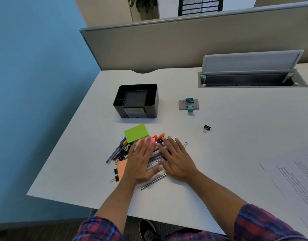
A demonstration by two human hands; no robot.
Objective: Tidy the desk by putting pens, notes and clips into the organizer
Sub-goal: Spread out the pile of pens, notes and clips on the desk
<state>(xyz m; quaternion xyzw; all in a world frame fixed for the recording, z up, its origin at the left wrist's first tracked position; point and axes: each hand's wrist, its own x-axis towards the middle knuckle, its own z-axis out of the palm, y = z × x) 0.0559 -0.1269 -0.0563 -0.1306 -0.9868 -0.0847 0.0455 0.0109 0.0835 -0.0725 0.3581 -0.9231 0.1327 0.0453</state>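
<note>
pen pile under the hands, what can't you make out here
Head view:
- Pens: number hidden by the left hand and right hand.
- Pink notes: mostly covered by left fingers.
- Organizer: compartment bottoms too dark.
- Printed sheets: cut by the right edge, text too small.

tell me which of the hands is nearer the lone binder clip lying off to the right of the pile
Right. The right hand lies flat on the pens, just below and left of the binder clip. The left hand rests further left, beyond the right hand.
</note>
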